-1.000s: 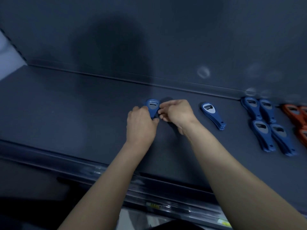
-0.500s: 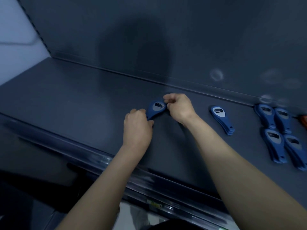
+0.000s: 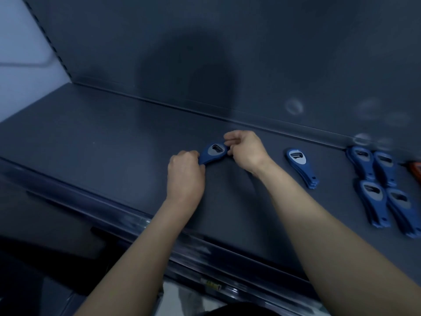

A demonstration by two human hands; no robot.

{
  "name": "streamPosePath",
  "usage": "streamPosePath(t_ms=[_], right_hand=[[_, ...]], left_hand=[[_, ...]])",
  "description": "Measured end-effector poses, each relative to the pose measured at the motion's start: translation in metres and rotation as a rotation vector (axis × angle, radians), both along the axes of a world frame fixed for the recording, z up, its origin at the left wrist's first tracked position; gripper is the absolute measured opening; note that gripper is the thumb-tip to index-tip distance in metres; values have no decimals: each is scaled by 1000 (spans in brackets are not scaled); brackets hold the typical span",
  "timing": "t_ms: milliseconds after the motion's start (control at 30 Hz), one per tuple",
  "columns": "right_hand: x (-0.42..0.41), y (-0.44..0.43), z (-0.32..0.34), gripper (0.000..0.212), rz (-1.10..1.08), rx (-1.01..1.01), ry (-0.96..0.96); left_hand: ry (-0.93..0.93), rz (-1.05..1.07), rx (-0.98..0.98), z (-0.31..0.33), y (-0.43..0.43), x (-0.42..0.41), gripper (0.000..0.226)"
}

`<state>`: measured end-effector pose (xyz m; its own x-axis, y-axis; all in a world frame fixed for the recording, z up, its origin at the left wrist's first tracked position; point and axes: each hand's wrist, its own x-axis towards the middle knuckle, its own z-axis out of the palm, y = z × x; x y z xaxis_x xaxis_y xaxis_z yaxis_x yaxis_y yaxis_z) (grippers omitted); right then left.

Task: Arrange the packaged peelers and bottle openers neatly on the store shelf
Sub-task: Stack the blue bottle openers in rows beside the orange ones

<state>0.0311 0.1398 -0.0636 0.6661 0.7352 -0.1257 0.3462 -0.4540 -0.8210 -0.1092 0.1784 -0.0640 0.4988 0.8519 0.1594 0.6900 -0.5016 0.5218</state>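
**A:** What are the grips doing?

**B:** Both are closed on one thing. The left grip (image 3: 185, 172) has its fingers curled round the narrow handle end of a blue bottle opener (image 3: 215, 152). The right grip (image 3: 247, 149) pinches the wide head end.

**A:** So where does that opener lie?

**B:** Between the two grips, about mid-depth on the shelf (image 3: 91, 137). Its head is tilted up and to the right, toward the back panel (image 3: 205, 53), and its grey inset faces up. I cannot tell whether it touches the shelf or hangs just above it, nor whether it is one opener or several held together.

**A:** How many others?

**B:** Five more blue lots lie flat on the shelf. A lone pile (image 3: 300, 167) is to the right of the right wrist, apart from it, with edges showing several stacked. At the far right there are four in a block: a back pair (image 3: 362, 160) and a front pair (image 3: 373, 199), each side by side. With the held one, that makes six blue.

**A:** Anything else?

**B:** One orange item (image 3: 415, 167) at the right edge, cut off by the frame. A glossy front rail (image 3: 114, 215) runs under both forearms.
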Motion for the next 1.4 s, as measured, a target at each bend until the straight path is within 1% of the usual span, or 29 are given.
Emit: streamPosePath(t_ms=[67, 133, 267, 333, 400, 467, 567, 667, 800, 833, 933, 1067, 1133, 1167, 1200, 1233, 1300, 1400], right_hand=[[2, -6, 4, 40, -55, 5, -80], [6, -18, 11, 32, -157, -17, -231], [15, -55, 24, 25, -302, -175, -519], [18, -76, 26, 28, -359, -271, -602], [20, -95, 27, 38, -417, -361, -578], [20, -111, 26, 48, -446, -458, -524], [18, -127, 21, 53, -463, -519, -444], [15, -133, 16, 41, -484, -495, -387], [13, -131, 11, 16, -525, -431, -385], [13, -130, 10, 14, -538, -418, -380], [15, -132, 7, 17, -583, -392, -370], [18, -139, 4, 18, -631, -364, -361], [17, -142, 3, 19, -622, -352, -351], [16, -143, 3, 21, -614, -348, -343], [16, -145, 4, 23, -604, -348, -332], [17, -146, 4, 25, -592, -349, -319], [17, -150, 6, 23, -575, -346, -288], [18, -154, 8, 17, -563, -350, -265]], left_hand=[[5, -4, 3, 0, 2, 1, 15], [0, -21, 1, 0, 1, 4, 14], [-25, -96, -6, -3, -9, 20, 10], [-18, -132, -7, -4, -17, 31, 11], [-21, -166, -12, -5, -25, 41, 14], [-25, -195, 3, -7, -32, 51, 12], [-27, -209, 37, -9, -37, 58, 12], [-26, -205, 36, -11, -39, 61, 14], [-24, -212, 38, -12, -38, 61, 11], [-28, -215, 39, -12, -38, 61, 12], [-38, -231, 38, -13, -40, 62, 18], [-12, -254, 42, -11, -45, 70, 17], [18, -265, 46, -8, -46, 72, 13], [35, -274, 62, -7, -48, 73, 15], [42, -291, 82, -6, -50, 75, 25], [25, -332, 97, -4, -52, 78, 34], [-17, -474, 116, 3, -55, 91, 41], [26, -683, 83, 9, -54, 123, 47]])
